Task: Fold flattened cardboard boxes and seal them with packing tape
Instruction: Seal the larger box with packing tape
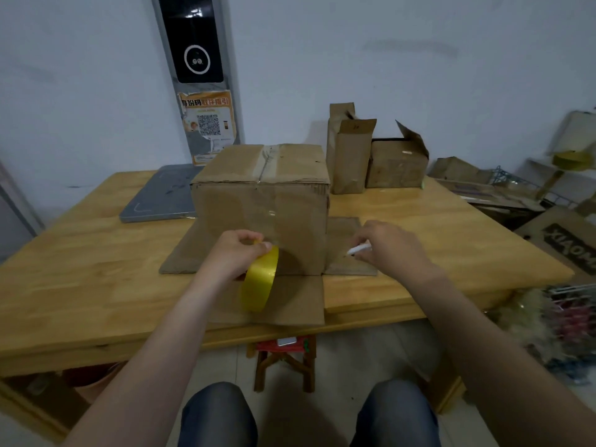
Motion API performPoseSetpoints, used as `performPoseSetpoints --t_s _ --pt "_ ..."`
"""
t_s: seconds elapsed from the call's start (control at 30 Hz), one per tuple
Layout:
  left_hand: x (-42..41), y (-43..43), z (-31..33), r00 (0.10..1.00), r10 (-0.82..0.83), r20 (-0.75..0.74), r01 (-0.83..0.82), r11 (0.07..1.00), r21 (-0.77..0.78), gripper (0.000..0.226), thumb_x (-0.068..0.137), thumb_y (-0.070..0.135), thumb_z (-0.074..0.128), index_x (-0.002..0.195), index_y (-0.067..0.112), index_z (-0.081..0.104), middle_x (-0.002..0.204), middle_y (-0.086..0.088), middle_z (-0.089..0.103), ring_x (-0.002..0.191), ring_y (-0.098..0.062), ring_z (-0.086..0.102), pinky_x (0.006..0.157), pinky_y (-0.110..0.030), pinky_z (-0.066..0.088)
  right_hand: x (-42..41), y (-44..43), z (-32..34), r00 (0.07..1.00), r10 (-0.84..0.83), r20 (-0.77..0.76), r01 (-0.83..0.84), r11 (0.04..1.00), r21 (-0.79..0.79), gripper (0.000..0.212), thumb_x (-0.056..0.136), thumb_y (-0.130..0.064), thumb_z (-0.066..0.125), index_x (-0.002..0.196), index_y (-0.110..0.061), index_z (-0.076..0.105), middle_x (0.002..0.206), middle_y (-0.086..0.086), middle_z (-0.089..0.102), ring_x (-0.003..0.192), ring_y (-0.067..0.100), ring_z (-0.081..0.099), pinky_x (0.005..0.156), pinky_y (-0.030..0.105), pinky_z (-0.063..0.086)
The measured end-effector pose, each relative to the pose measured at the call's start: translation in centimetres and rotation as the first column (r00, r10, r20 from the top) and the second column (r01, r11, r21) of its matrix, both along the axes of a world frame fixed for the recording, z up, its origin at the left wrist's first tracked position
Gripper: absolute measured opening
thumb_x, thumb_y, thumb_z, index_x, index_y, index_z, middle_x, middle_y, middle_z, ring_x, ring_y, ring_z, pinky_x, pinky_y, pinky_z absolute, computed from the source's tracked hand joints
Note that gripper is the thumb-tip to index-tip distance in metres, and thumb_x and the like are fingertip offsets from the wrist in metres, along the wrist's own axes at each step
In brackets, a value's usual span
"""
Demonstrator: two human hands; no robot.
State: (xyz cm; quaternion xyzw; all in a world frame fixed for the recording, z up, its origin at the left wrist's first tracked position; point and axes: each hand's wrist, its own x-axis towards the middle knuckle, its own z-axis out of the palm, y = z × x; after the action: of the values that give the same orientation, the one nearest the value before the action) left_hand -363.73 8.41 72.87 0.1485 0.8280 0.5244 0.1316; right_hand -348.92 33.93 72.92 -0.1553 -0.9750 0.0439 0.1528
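- Near the middle of the counter's [96, 279] front edge, our cardboard box [261, 214] stood upright. Its top flaps were closed, and a glossy strip ran along the centre seam and down the front wall.
- Around its base, three loose flaps lay flat on the counter: one toward the left edge [180, 256], one toward the right edge [348, 250], and one toward us, reaching the front edge [290, 301].
- Our left hand [237, 253] gripped the yellow tape roll [259, 282] by its upper rim, fingers curled through the core. The roll stood on edge close against the box's front wall, low down.
- Our right hand [392, 250] was well apart from the left, over the right flap. It pinched a slim white tool [358, 250] that pointed toward the box; we could not tell whether it was a cutter or a pen.
- We judged the top seam to be sealed and the strip's end to be the step in hand, though any tape between roll and wall was too faint to see.
- Next, we thought, the white tool would need to come across to the roll to part the tape, with the left hand keeping it taut. The cut end would then want pressing flat, and the box turning over so the splayed flaps could be folded.
- At the far right corner stood a tall open box [348, 156] and a low one [398, 166]; a grey slab [161, 195] lay toward the far left.
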Motion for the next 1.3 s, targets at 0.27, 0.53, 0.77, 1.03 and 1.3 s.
performPoseSetpoints --t_s 0.27,0.53,0.77,1.03,1.3 --pt "-0.2 0.5 -0.1 0.999 0.004 -0.042 -0.006 0.999 -0.042 0.025 0.093 0.037 0.073 0.116 0.026 0.072 0.107 0.0 0.066 0.08 -0.012 0.06 0.06 -0.026 0.045 -2.9 2.5 -2.7 0.982 -0.112 0.149 0.127 0.988 -0.09 0.024 0.098 -0.033 0.066 0.12 -0.026 0.068 0.124 0.003 0.059 0.118 0.03 0.053 0.087 0.048 0.053" --pt "-0.9 0.1 -0.3 1.0 0.008 -0.03 -0.008 1.0 0.004 0.024 0.09 0.037 0.075 0.111 0.025 0.076 0.116 0.0 0.07 0.094 -0.017 0.063 0.08 -0.033 0.05 -3.3 2.1 -1.5 0.994 -0.094 -0.047 0.09 0.992 -0.083 0.055 0.097 -0.026 0.065 0.149 -0.025 0.046 0.147 0.0 0.046 0.13 0.031 0.045 0.09 0.045 0.05" --pt "0.1 -0.9 0.6 0.998 -0.022 -0.064 0.023 1.0 0.006 0.025 0.093 0.032 0.075 0.116 0.023 0.074 0.113 -0.001 0.066 0.082 -0.009 0.06 0.065 -0.026 0.048 -2.5 -1.6 3.3 0.977 0.002 -0.215 -0.004 1.0 -0.007 0.061 0.093 -0.026 0.066 0.15 -0.027 0.045 0.151 -0.002 0.041 0.133 0.028 0.042 0.097 0.042 0.048" --pt "-0.5 -5.3 2.0 0.993 -0.013 -0.115 0.014 1.0 0.005 0.023 0.086 0.027 0.082 0.106 0.035 0.076 0.097 -0.001 0.069 0.084 -0.02 0.066 0.061 -0.032 0.053 -5.5 -8.2 8.4 0.937 0.268 -0.224 -0.238 0.959 0.153 0.063 0.094 -0.052 0.062 0.15 -0.036 0.041 0.155 -0.006 0.041 0.142 0.021 0.032 0.116 0.045 0.035" --pt "-2.1 -6.5 2.1 0.992 0.038 -0.117 -0.041 0.999 -0.02 0.021 0.085 0.035 0.082 0.104 0.042 0.075 0.094 0.001 0.073 0.086 -0.022 0.069 0.075 -0.045 0.059 -13.7 -8.7 7.7 0.973 0.164 -0.164 -0.129 0.969 0.209 0.06 0.1 -0.07 0.016 0.141 -0.042 0.051 0.143 -0.008 0.056 0.13 0.028 0.049 0.109 0.052 0.037"
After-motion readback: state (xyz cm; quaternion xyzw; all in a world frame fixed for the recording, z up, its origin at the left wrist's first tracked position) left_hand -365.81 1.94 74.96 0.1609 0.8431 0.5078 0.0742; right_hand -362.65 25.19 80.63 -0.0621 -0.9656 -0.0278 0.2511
